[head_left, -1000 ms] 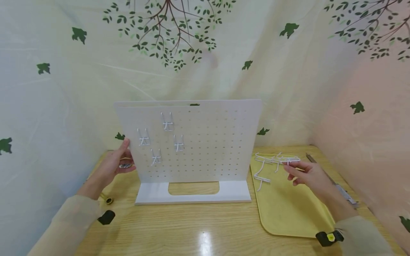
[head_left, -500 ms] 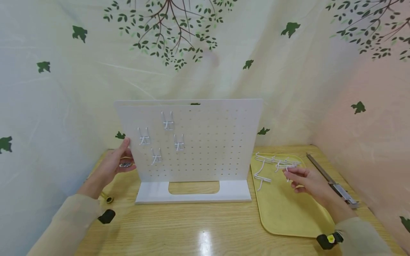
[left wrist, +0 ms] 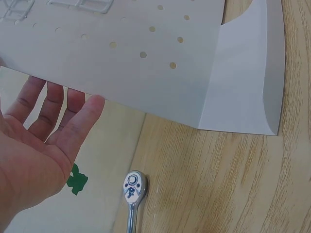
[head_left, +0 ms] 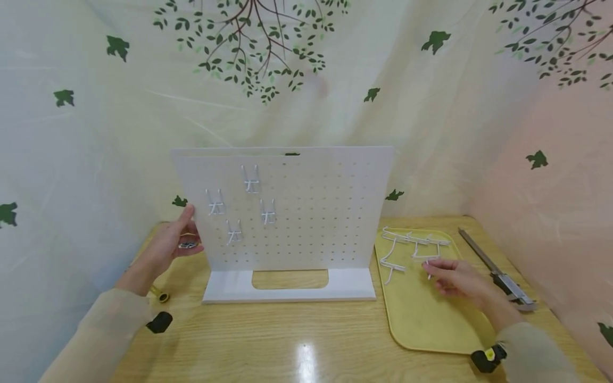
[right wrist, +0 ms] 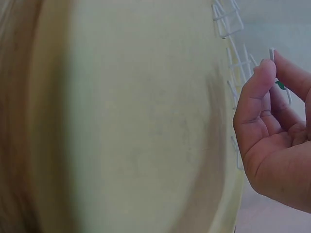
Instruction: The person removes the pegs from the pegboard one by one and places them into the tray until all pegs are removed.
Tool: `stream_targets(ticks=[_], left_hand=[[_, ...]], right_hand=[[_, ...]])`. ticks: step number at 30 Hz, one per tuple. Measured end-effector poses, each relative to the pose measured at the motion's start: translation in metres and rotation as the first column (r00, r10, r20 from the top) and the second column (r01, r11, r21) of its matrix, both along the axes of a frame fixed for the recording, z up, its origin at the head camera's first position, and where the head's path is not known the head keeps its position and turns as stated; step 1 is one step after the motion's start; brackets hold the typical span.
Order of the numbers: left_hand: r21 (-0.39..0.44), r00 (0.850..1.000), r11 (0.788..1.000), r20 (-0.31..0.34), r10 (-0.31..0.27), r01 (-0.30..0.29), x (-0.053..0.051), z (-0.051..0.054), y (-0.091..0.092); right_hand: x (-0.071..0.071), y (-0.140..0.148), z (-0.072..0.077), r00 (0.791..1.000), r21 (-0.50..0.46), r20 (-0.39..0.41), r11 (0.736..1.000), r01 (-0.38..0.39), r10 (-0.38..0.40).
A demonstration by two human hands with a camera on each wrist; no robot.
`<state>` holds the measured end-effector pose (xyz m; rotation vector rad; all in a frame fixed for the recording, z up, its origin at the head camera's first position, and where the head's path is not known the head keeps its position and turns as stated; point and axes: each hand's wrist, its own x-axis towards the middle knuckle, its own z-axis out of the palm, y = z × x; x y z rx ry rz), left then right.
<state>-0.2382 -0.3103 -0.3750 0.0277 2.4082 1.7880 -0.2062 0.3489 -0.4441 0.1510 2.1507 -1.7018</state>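
A white pegboard stands upright on its white base. My left hand grips its left edge; in the left wrist view several fingers reach behind the panel. Several white wire hooks hang on the board's left half. Over the yellow tray, my right hand pinches one wire hook between thumb and forefinger. Part of that hook is hidden by the fingers. Loose wire hooks lie along the tray's far and left sides, close to my right hand.
Right of the tray lies a caliper. A ratchet wrench lies on the wooden table beside my left hand. Left of the base is a small brass-coloured piece. A patterned curtain hangs behind.
My right hand has moved down and nearer, carrying the pinched hook from the tray's far end. My left hand stays on the board's edge.
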Motion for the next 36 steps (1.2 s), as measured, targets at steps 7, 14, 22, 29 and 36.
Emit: stream_targets(ticks=[7,14,22,29,36], left_hand=[[0.032,1.000,0.999,0.005,-0.003,0.003,-0.003,-0.002,0.007],[0.048,1.000,0.999,0.021,-0.003,0.002,-0.001,-0.011,0.010],[0.025,1.000,1.000,0.007,0.002,-0.002,0.003,-0.006,0.003],[0.042,1.000,0.999,0.010,0.002,-0.003,-0.002,-0.002,0.004],[0.030,1.000,0.999,0.005,0.011,-0.011,-0.002,0.000,0.004]], right_hand=[[0.003,0.003,-0.011,1.000,-0.004,0.029,1.000,0.009,-0.009],[0.009,0.006,-0.017,0.999,0.028,0.037,1.000,0.007,-0.008],[0.004,-0.002,-0.019,0.999,-0.018,0.039,1.000,-0.001,0.002],[0.000,-0.001,-0.015,1.000,-0.011,0.031,1.000,0.001,0.000],[-0.004,-0.001,-0.015,0.999,-0.007,0.034,1.000,-0.014,0.014]])
